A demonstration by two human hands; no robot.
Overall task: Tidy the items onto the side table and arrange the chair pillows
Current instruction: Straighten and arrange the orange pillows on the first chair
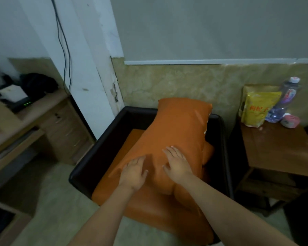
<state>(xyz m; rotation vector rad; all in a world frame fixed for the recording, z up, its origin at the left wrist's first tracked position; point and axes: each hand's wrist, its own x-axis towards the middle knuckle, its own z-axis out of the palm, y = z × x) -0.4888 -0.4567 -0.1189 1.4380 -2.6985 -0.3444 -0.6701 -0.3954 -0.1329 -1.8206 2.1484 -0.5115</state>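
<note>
Left hand: the left hand (pixel 134 172) lies flat, fingers spread, on the lower part of the big orange leather pillow (pixel 176 137).
Right hand: the right hand (pixel 176 162) rests just beside it, palm down and open, gripping nothing.
Pillow: under both palms, leaning back in the black leather armchair (pixel 100 150) on its orange seat cushion (pixel 149 206).
Side table: the brown wooden side table (pixel 281 150) stands right of the hands, carrying a yellow pouch (pixel 256 109), a clear plastic water bottle (pixel 284 100) and a small pink roll (pixel 291 121).
</note>
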